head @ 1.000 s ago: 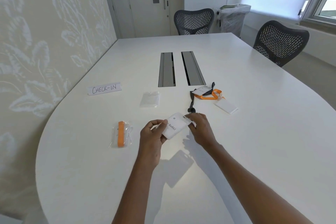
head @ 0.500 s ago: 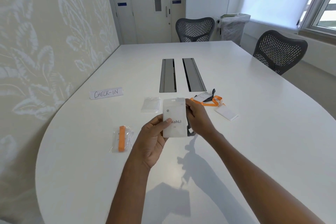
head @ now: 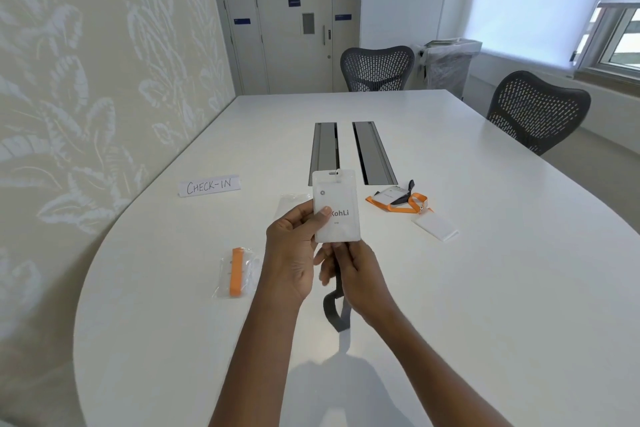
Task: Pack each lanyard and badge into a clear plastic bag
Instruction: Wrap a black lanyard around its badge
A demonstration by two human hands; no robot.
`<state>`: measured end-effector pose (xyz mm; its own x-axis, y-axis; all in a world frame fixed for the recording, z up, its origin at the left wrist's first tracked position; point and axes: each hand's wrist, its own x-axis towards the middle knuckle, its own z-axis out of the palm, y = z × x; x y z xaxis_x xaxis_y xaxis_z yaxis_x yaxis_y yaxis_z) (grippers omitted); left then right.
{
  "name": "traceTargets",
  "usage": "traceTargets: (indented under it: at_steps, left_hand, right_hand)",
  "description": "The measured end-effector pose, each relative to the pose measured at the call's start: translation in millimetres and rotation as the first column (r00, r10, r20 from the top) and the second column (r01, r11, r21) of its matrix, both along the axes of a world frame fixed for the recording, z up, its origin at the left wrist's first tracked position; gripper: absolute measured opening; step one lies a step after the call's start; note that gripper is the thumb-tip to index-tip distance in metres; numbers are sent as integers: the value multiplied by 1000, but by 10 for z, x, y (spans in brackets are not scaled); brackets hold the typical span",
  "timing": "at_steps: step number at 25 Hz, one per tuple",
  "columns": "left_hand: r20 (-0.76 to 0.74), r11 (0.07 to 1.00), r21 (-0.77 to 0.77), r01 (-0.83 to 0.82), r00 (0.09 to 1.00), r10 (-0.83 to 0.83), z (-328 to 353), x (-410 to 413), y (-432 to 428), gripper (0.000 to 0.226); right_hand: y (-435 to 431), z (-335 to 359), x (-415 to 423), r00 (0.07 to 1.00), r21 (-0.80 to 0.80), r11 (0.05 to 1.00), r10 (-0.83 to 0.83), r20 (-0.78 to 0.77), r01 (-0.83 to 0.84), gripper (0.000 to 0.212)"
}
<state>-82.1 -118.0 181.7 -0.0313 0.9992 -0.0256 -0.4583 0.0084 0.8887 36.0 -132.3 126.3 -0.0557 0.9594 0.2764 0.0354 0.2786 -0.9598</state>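
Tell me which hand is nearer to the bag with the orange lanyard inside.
Left. The left hand, holding the badge, is close beside the bag without touching it. The right hand, gripping the dark lanyard, is beyond the left hand, farther away.

A single head-worn wide-angle camera looks forward and down across the table [head: 485, 288].

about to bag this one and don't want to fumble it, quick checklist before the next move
1. Grip on the badge: ok, the left hand holds it upright.
2. The dark lanyard gathered up: not ok, its loop hangs loose below the right hand.
3. Lanyard clipped to badge: cannot tell, the join is hidden.
4. An empty clear bag close by: ok, it lies on the table just behind the left hand.
5. Bag mouth open: cannot tell.
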Motion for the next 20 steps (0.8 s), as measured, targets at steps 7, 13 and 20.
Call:
traceTargets:
  at_steps: [7, 13, 20]
  left_hand:
    - [42, 997, -75, -28, 999, 31, -53, 82, -41, 21]
    - [-66, 990, -22, -140, 988, 138, -36, 103, 32, 16]
    - [-239, 960, 112, -257, 931, 277, -254, 203, -2, 26]
  right_hand:
    - [-49, 109, 212, 988, -203, 975, 114, 104, -91, 31]
    - [-205, 198, 148, 986, -270, 953, 104, -128, -136, 31]
    - [-304, 181, 155, 989, -388, 921, -24, -146, -34, 36]
